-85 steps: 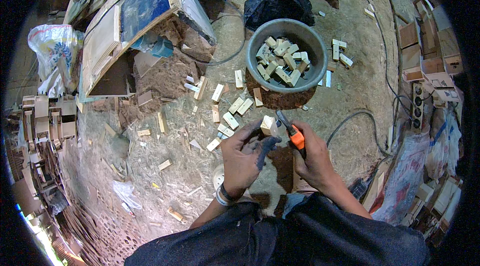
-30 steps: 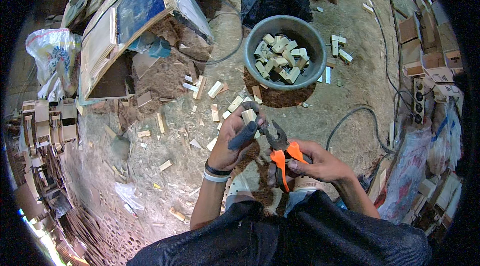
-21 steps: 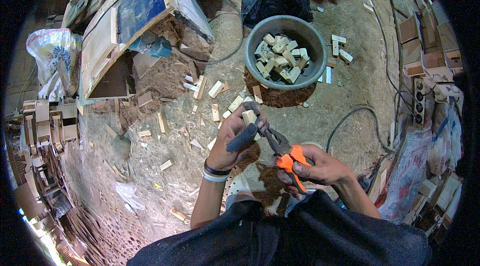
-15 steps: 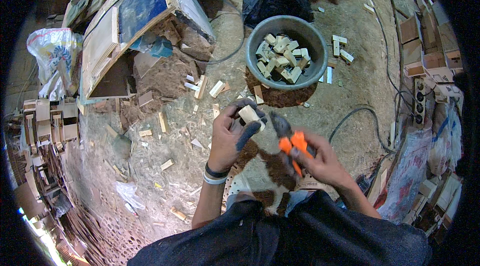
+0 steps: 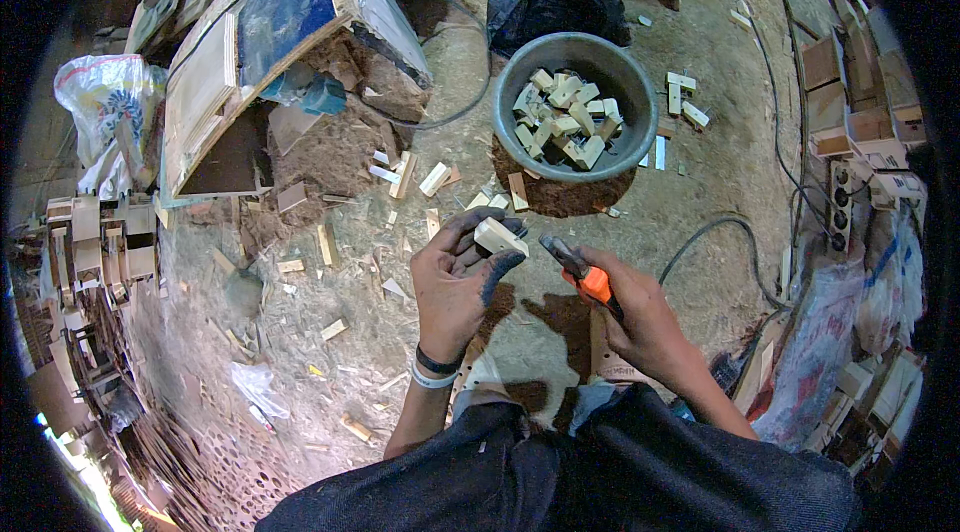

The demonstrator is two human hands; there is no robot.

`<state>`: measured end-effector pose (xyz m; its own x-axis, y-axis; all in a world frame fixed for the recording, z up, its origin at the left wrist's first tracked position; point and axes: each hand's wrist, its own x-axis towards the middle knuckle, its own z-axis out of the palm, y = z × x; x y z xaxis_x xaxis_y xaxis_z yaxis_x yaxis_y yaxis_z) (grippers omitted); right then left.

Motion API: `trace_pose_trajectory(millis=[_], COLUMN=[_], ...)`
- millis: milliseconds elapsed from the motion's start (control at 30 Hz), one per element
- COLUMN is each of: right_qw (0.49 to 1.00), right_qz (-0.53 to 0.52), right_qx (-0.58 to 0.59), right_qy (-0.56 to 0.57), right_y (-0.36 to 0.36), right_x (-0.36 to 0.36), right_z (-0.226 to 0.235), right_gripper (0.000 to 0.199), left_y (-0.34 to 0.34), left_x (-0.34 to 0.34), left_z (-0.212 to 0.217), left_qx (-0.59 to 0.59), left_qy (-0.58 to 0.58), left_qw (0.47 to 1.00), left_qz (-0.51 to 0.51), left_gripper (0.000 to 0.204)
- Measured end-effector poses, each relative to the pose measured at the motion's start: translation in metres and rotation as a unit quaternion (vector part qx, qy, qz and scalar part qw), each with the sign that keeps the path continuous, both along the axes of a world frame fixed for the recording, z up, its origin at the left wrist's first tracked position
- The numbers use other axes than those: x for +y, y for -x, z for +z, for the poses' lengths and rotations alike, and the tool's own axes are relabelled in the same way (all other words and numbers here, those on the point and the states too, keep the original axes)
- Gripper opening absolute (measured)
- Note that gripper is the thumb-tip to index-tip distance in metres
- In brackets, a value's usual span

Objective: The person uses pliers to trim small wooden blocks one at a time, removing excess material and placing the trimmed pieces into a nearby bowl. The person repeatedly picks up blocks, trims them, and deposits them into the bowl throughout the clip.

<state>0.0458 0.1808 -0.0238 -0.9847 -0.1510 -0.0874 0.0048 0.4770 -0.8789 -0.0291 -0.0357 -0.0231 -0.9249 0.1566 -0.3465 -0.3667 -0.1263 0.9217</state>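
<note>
My left hand (image 5: 450, 277), with dark-covered thumb and fingers, is closed around a small pale wooden block (image 5: 499, 237). Something thin and dark shows at the block's far right side; I cannot make out what it is. Just to the right, my right hand (image 5: 632, 310) grips orange-handled pliers (image 5: 592, 282). Their dark jaws point up and left towards the block, a short gap apart from it. Whether the jaws are parted is hard to see. Beyond both hands stands a round grey basin (image 5: 640, 137) with many similar wooden blocks (image 5: 565, 117) heaped in it.
Wood offcuts (image 5: 403, 175) and chips litter the floor to the left. A blue-and-wood box-like frame (image 5: 285, 7) stands far left. Behind the basin lies a black plastic bag (image 5: 555, 10). A black cable (image 5: 715, 222) loops at right towards a power strip (image 5: 839, 204).
My right hand has turned the pliers and closed more fully round their handles, near the block. My left hand has shifted slightly left and tilted the block.
</note>
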Motion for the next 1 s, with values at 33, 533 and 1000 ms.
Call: trace_pose_trajectory(millis=[33,533,1000], right_qw=[1.0,0.999,0.959], right_qz=[-0.005,-0.041,0.07], right_qx=[-0.018,-0.023,-0.207], right_qy=[-0.005,0.002,0.183], right_y=[-0.001,-0.003,-0.001], right_x=[-0.001,-0.014,0.013], right_z=[-0.001,-0.001,-0.006], right_gripper=[0.058,0.078,0.051], left_y=[0.0,-0.012,-0.009], left_x=[0.0,0.017,0.012], left_z=[0.0,0.015,0.022], left_qx=[0.002,0.042,0.071], left_qy=[0.001,0.061,0.067], left_qw=[1.0,0.997,0.995], left_qz=[0.004,-0.022,-0.011], left_gripper=[0.045,0.042,0.042])
